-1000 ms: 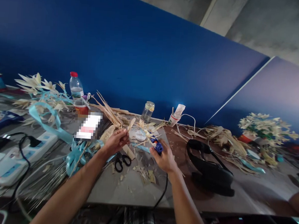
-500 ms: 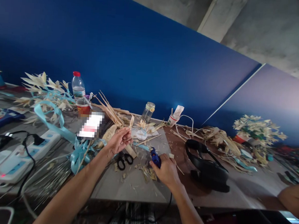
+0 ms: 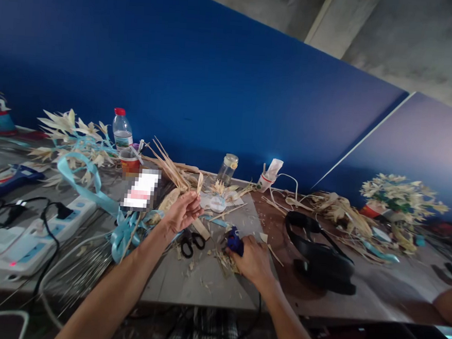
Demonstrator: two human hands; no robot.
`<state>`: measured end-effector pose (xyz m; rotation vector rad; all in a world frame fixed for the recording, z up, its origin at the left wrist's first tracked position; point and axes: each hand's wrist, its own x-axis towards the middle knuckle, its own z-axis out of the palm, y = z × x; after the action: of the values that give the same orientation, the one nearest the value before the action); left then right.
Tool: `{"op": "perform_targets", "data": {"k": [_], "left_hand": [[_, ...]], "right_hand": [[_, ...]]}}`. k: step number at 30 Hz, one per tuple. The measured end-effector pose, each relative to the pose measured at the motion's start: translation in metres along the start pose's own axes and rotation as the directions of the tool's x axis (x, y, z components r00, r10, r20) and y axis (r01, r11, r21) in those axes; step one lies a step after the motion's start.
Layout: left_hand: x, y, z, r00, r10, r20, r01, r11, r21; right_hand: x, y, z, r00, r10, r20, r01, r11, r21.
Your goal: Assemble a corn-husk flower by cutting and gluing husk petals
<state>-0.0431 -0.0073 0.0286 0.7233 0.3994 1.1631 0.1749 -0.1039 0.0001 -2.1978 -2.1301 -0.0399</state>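
Observation:
My left hand [image 3: 186,210] is closed in a pinch on a pale dried-husk petal [image 3: 200,182], which stands up from the fingertips. My right hand [image 3: 254,256] wraps round a blue glue gun [image 3: 235,241], held low over the table. A black cord hangs below that wrist. Between and beyond the hands, a pale husk flower [image 3: 217,188] sits beside a small round white piece [image 3: 218,205]. Black-handled scissors [image 3: 193,245] lie just below my left hand, and husk scraps [image 3: 225,262] are scattered near the glue gun.
A power strip [image 3: 51,235], light blue ribbon [image 3: 87,188] and a phone with a blurred screen [image 3: 142,189] lie on the left. Behind stand a red-capped bottle [image 3: 122,130] and a glass jar [image 3: 228,168]. A black headset [image 3: 318,256] lies right, with another person's arm [image 3: 451,304] beyond.
The whole view has swung slightly left, so things on the table appear a little further right. Both hands keep their holds, with hardly any movement over the table.

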Motion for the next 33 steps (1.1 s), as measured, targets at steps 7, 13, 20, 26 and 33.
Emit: {"op": "perform_targets", "data": {"k": [7,13,20,26,33], "left_hand": [[-0.003,0.0,0.002,0.998,-0.026,0.049,0.026,1.0,0.0],[0.0,-0.006,0.0,0.995,-0.051,0.08,0.049,0.998,0.028],[0.001,-0.013,0.001,0.99,-0.118,0.074,0.11,0.988,0.108],[0.003,-0.019,0.001,0.983,-0.161,0.091,0.149,0.981,0.127],[0.004,-0.023,0.004,0.979,-0.185,0.084,0.17,0.972,0.16]], "right_hand": [[0.003,0.028,-0.015,0.982,-0.141,0.123,0.102,0.956,0.276],[0.033,-0.001,-0.043,0.992,-0.097,-0.082,0.123,0.556,0.822],[0.071,-0.083,-0.037,0.995,-0.088,-0.054,0.04,-0.147,0.988],[0.077,-0.083,-0.033,0.981,-0.196,0.0,-0.066,-0.33,0.942],[0.079,-0.074,-0.028,0.983,-0.178,-0.047,-0.015,-0.336,0.942]]}}
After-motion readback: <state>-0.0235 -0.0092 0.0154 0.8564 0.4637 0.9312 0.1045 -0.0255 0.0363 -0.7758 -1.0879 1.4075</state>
